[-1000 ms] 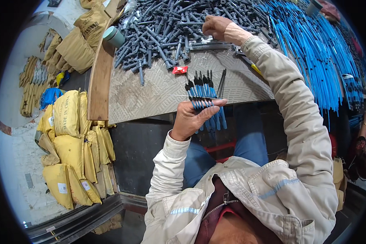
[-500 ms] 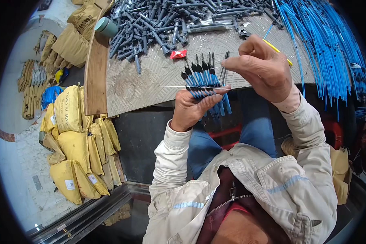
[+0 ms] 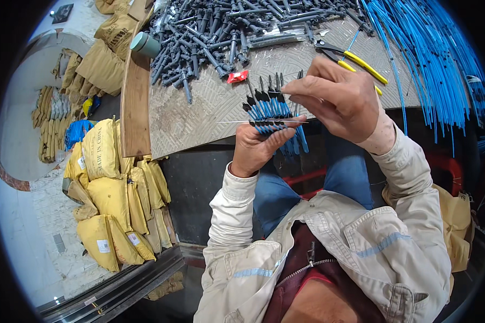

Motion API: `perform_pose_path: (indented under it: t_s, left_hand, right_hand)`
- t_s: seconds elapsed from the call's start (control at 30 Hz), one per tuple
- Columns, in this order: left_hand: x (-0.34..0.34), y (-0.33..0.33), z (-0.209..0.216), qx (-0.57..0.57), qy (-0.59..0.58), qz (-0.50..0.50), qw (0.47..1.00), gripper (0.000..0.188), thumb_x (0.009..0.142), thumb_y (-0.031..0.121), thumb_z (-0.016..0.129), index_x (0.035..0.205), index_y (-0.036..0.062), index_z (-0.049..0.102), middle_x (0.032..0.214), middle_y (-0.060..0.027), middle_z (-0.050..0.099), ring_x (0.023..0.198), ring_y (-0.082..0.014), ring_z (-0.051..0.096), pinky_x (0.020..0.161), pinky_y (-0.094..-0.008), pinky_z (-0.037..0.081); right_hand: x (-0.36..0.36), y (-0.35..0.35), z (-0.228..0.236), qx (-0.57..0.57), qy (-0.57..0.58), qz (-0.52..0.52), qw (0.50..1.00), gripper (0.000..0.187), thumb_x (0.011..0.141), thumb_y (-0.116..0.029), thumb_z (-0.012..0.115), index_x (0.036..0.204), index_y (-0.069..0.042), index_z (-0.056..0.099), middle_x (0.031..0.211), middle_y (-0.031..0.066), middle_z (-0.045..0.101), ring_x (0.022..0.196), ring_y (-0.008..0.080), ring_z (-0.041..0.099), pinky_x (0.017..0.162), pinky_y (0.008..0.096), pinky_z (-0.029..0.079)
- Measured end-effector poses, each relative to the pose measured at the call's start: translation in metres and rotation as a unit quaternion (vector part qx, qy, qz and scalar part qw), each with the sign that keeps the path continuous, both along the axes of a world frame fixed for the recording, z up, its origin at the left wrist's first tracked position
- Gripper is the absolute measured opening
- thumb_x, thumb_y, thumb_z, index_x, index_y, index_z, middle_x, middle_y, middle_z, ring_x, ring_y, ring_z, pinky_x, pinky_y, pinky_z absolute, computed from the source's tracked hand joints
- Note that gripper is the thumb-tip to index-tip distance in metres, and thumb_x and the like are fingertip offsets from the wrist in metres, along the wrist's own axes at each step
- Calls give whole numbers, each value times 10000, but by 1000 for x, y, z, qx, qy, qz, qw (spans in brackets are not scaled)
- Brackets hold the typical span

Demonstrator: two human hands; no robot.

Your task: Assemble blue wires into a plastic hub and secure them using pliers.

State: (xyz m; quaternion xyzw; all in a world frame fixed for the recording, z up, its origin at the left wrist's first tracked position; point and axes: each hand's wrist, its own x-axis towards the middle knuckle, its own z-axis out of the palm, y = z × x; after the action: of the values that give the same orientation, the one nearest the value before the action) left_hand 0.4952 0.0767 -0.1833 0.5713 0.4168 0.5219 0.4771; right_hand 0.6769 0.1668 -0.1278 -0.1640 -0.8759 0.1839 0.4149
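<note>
My left hand (image 3: 257, 146) is closed round a bundle of thin blue tubes (image 3: 268, 111) with black pieces and dark tips fanned out above the fingers. A thin, straight, pale rod (image 3: 229, 122) crosses the bundle just above my left fingers and sticks out to the left. My right hand (image 3: 342, 99) is at the upper right of the bundle, thumb and forefinger pinched close to the dark tips. Whatever lies in that pinch is too small to make out. Beyond the right hand, yellow-handled pliers (image 3: 365, 67) rest on the table, partly covered by that hand.
Dark grey tubular plastic parts (image 3: 202, 37) are heaped along the table's (image 3: 180, 126) far side. Near them are a small red packet (image 3: 237, 77) and a green cup (image 3: 145, 44). Long blue tubes (image 3: 420, 59) hang over the right edge. Yellow sacks (image 3: 107, 196) stand at the left.
My right hand has shifted slightly left and down toward the dark tips, uncovering more of the pliers. The left hand still holds the bundle. The whole view has shifted a little.
</note>
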Motion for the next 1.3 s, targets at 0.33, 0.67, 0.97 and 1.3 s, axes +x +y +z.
perform_pose_path:
  t_s: [0.33, 0.67, 0.97, 1.3]
  left_hand:
    - [-3, -1, -1, -2, 14, -11, 1000, 224, 796, 107, 646, 967, -38, 637, 928, -123, 656, 848, -174, 616, 782, -298, 482]
    - [-7, 2, -7, 61, 12, -37, 997, 189, 799, 82, 641, 959, -19, 652, 945, -112, 661, 862, -178, 623, 778, -288, 477]
    - [-5, 3, -4, 53, 1, -36, 998, 193, 786, 74, 653, 952, -25, 650, 948, -121, 659, 871, -185, 625, 776, -289, 481]
    - [-3, -2, -3, 24, 0, -13, 1000, 183, 801, 79, 638, 951, -24, 653, 921, -102, 664, 831, -160, 619, 740, -276, 484]
  right_hand:
    - [0, 3, 13, -378, -22, 140, 915, 274, 797, 3, 551, 1066, -5, 601, 670, 5, 539, 566, 51, 429, 484, 228, 322]
    - [5, 18, 12, -287, -49, 210, 933, 279, 796, 14, 541, 1069, 0, 603, 700, 36, 546, 593, 74, 445, 523, 239, 340]
    - [3, 20, 9, -194, -15, 227, 954, 268, 774, 33, 560, 1033, -9, 617, 634, 77, 510, 564, 155, 475, 512, 287, 350]
    - [-7, 6, 4, -222, -2, 141, 965, 266, 778, 27, 539, 1033, -3, 608, 650, 81, 520, 550, 154, 471, 506, 281, 349]
